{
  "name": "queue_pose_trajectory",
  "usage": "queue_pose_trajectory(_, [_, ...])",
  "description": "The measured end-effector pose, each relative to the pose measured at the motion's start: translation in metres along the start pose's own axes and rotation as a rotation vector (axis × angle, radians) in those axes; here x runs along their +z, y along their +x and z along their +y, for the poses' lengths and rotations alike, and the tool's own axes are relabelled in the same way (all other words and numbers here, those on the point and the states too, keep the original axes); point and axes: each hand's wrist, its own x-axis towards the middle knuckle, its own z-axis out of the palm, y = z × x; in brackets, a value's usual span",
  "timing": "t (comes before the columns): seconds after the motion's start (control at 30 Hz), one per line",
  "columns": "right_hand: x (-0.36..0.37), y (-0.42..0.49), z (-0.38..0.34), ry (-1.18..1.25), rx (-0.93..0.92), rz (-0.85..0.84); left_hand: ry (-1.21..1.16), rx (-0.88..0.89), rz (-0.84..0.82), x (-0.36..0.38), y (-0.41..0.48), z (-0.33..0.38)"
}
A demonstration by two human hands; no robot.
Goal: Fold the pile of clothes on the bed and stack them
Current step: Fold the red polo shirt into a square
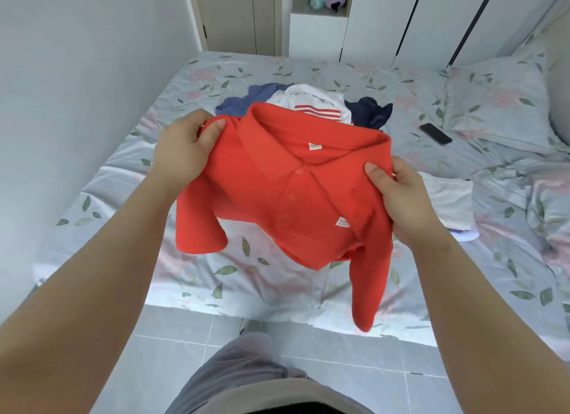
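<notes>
Red collared polo shirt [277, 191]: held above floral-sheeted bed [216, 275], sleeves hanging. Left hand [182, 148], right hand [401, 197]: fingers [376, 174] pinching its shoulders. Pile of blue, white and navy clothes [308, 102]: on bed behind. Folded white garment [447, 204]: at right.

Pale wall [77, 74], beige door [234, 15], white wardrobe [385, 22], grey tiled floor [354, 367], floral-sheeted bed [123, 182]

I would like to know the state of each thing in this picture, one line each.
Red polo: held above the bed, sleeves hanging loose.
Left hand: grips the polo's shoulder.
Right hand: grips the other shoulder.
Pile: unfolded, heaped on the bed.
White stack: folded, lying flat on the bed.
Phone: on the bed, screen dark.
</notes>
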Motion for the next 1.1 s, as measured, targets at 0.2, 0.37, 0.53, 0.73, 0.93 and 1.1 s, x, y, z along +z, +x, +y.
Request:
queue_pose_trajectory(0.2, [-0.005, -0.004, -0.012, -0.155, -0.11, -0.057, 0.182, 0.029, -0.027, -0.013, 0.004, -0.002])
queue_pose_trajectory(0.37, [-0.001, 0.011, 0.014, -0.56, -0.121, 0.0, 0.483, -0.023, -0.212, -0.007, 0.002, -0.027])
queue_pose_trajectory(0.53, [0.033, 0.04, 0.034, -0.664, -0.108, 0.023, 0.407, -0.051, -0.244, 0.0, 0.017, -0.074])
queue_pose_trajectory(0.73, [0.086, 0.094, 0.06, -0.769, -0.048, 0.053, 0.284, -0.189, -0.342, 0.029, 0.056, -0.144])
queue_pose_trajectory(0.93, [0.136, 0.148, 0.09, -0.99, 0.121, 0.157, 0.28, -0.36, -0.494, 0.059, 0.096, -0.203])
queue_pose_trajectory(1.1, [0.156, 0.188, 0.107, -0.983, 0.226, 0.085, 0.206, -0.491, -0.575, 0.084, 0.131, -0.229])
